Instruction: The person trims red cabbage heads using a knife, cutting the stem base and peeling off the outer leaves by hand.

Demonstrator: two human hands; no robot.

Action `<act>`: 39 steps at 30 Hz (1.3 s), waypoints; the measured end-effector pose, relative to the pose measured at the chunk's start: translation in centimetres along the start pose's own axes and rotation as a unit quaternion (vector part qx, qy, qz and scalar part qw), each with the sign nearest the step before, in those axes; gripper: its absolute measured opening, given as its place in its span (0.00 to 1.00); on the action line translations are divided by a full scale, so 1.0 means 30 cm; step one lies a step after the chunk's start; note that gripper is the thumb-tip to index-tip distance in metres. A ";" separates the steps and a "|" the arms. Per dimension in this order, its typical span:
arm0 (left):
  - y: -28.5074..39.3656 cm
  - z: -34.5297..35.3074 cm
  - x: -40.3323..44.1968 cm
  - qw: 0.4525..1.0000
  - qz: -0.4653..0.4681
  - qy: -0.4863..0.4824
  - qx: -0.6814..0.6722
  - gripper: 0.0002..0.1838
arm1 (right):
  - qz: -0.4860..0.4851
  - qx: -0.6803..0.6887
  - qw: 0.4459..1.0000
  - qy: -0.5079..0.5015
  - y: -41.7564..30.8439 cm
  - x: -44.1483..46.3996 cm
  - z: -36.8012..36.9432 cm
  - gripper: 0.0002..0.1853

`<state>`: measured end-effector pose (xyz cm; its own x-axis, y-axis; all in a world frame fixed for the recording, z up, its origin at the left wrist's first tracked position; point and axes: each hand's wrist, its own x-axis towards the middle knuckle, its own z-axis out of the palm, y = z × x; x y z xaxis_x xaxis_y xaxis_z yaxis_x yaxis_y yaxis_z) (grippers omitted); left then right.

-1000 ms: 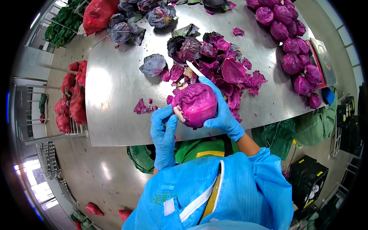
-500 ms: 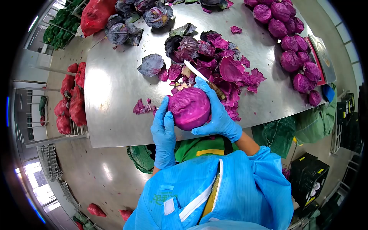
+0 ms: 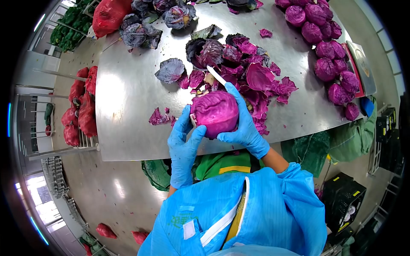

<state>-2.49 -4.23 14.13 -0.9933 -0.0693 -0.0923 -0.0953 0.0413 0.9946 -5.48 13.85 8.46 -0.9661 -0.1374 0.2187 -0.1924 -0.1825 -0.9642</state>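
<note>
Between my two gloved hands is a peeled red cabbage [image 3: 215, 114], held just above the near edge of the metal table. My left hand [image 3: 184, 138] grips its left side, thumb in front, where a pale cut patch shows. On the right side, my right hand [image 3: 246, 130] presses with spread fingers behind and the thumb below. A knife [image 3: 218, 77] with a white blade lies across the trimmings just beyond the cabbage; its handle is hidden by my right hand. Loose purple leaves [image 3: 259, 77] are heaped around it.
Peeled red cabbages [image 3: 326, 69] are piled on the right of the table [image 3: 128, 106]. Untrimmed dark cabbages [image 3: 134, 34] and a red sack [image 3: 111, 17] stand at the far left. Red net bags [image 3: 86, 117] are on a rack left of the table; black crates [image 3: 344, 198] sit at lower right.
The cabbage has been turned in my hands, so a pale cut patch now shows at its left. My left thumb has moved onto its front, and my right hand now covers the knife handle.
</note>
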 end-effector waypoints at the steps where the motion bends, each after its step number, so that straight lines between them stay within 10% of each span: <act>1: 0.003 0.002 0.002 1.000 -0.002 0.004 -0.008 0.30 | 0.000 -0.005 1.000 -0.001 0.001 -0.001 -0.001 0.69; 23: -0.018 -0.013 0.030 0.988 -0.085 0.054 0.121 0.29 | -0.066 -0.230 0.971 0.011 -0.006 0.021 -0.004 0.68; 29: -0.045 -0.048 0.010 0.987 0.127 0.045 0.084 0.69 | 0.141 0.124 0.982 0.004 0.003 0.026 -0.021 0.67; 32: -0.149 -0.051 0.089 0.980 0.089 -0.120 -0.134 0.64 | 0.223 0.164 0.956 -0.099 -0.098 0.026 0.007 0.67; 33: -0.186 -0.045 0.098 0.990 -0.062 -0.024 -0.121 0.56 | 0.200 0.151 0.955 -0.161 -0.158 0.025 0.008 0.58; 36: -0.245 -0.053 0.056 0.860 -0.084 -0.099 -0.494 0.48 | 0.176 0.117 0.949 -0.235 -0.089 0.029 -0.065 0.39; 38: -0.325 -0.062 0.034 0.811 -0.124 -0.126 -0.557 0.42 | 0.253 0.057 0.966 0.002 -0.121 0.046 -0.073 0.23; 39: -0.270 -0.044 0.045 0.684 -0.148 -0.180 -0.692 0.42 | 0.168 -0.054 0.983 0.059 -0.056 0.046 -0.082 0.21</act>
<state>-2.97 -5.98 6.01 -0.9195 0.3889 -0.0574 -0.3896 -0.9210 0.0003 -6.90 16.37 10.03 -0.9903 -0.0574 -0.1267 0.1292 -0.0412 -0.9908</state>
